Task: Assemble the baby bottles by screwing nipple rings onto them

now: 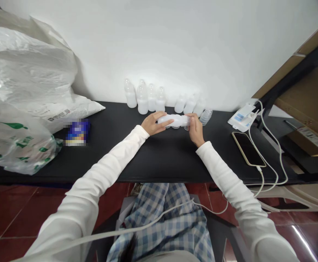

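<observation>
Note: the milky plastic bottle (176, 120) lies sideways above the black table's (161, 156) far half, your left hand (154, 123) and right hand (195, 128) each with fingers clamped on one end; keep both grips aligned, squeezing lightly lest it buckle.

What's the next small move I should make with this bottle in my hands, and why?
I'd probably turn the white bottle upright, keeping both hands on it. It lies sideways between your left hand and right hand, while the clear-topped bottles near the wall stand upright.
</observation>
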Demonstrator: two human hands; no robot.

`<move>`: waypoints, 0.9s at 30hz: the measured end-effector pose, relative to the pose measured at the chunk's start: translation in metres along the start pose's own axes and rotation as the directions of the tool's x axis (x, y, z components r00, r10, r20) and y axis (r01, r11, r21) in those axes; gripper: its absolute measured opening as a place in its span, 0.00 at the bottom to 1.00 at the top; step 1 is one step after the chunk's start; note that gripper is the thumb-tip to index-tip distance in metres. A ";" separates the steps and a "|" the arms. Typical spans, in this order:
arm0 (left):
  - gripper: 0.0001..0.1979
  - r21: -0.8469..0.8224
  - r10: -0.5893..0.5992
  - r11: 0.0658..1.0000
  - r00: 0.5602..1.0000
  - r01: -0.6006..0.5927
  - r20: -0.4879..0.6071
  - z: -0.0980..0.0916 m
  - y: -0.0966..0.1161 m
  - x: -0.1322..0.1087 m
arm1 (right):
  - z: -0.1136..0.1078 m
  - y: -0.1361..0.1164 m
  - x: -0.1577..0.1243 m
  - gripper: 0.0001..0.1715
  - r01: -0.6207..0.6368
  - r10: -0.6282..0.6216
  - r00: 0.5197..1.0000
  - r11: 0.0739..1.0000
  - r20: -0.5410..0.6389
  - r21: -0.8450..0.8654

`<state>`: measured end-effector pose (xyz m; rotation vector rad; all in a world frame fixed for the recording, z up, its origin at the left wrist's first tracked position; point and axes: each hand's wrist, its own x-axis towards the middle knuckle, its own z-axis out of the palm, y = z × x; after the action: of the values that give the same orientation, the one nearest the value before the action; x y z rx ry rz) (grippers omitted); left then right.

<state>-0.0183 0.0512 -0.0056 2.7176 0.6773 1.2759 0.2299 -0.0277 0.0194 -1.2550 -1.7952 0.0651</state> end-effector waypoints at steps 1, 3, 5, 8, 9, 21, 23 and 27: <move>0.14 -0.007 0.019 1.000 1.000 -0.019 -0.008 0.000 0.001 0.001 | 0.001 0.000 0.001 0.33 -0.039 0.040 0.999 0.999 -0.033 0.027; 0.17 -0.017 0.034 0.999 0.999 -0.035 -0.020 0.001 0.004 0.002 | 0.004 0.001 0.001 0.32 -0.134 0.147 0.982 0.985 -0.118 0.112; 0.22 -0.012 0.017 1.000 1.000 -0.017 -0.011 0.003 0.008 0.004 | 0.007 0.004 0.002 0.34 -0.195 0.216 0.964 0.970 -0.154 0.144; 0.30 -0.004 -0.054 0.999 0.998 0.054 0.022 0.005 0.017 0.006 | 0.010 0.009 0.000 0.38 -0.250 0.272 0.949 0.958 -0.161 0.143; 0.31 -0.012 -0.082 0.997 0.996 0.082 0.028 0.006 0.020 0.007 | 0.010 0.009 0.000 0.39 -0.256 0.277 0.948 0.956 -0.155 0.142; 0.28 -0.083 -0.454 0.891 0.880 0.447 -0.138 0.007 0.036 -0.002 | 0.009 -0.001 -0.006 0.43 -0.092 0.079 0.985 0.992 -0.152 -0.083; 0.28 -0.127 -0.527 0.850 0.832 0.511 -0.174 0.009 0.036 -0.001 | 0.006 0.004 -0.004 0.38 0.068 -0.084 0.987 0.991 -0.139 -0.118; 0.34 -0.242 -0.629 0.777 0.713 0.581 -0.309 0.013 0.027 0.001 | 0.002 0.014 0.004 0.24 0.372 -0.382 0.923 0.917 -0.045 -0.146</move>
<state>0.0016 0.0293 -0.0074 1.8714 1.3335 1.5656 0.2382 -0.0170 0.0134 -0.9659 -1.9725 -0.3228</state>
